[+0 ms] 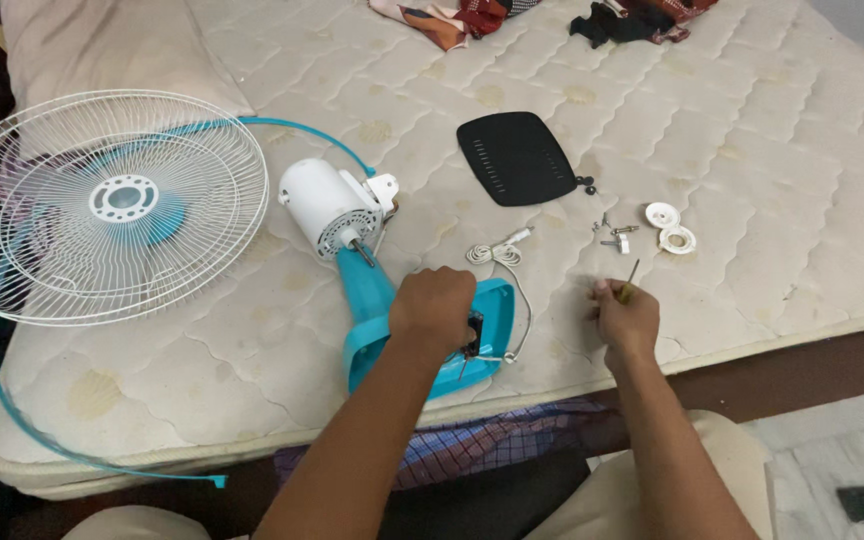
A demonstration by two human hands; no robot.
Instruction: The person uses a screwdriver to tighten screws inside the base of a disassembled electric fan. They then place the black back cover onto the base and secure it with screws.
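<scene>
Quilted mattress [712,150] serves as the work surface. Left hand [433,309] curls down on the opened turquoise fan base [432,345], steadying it; right hand [628,318] — just beside it — pinches a screwdriver [631,280] upright. Beyond lie loose screws [614,232] and the black base cover [515,158], set aside.

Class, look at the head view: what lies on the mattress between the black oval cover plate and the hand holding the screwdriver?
In the head view, a small cluster of loose screws and metal fittings lies between the black cover plate and the right hand, on the mattress.
</scene>
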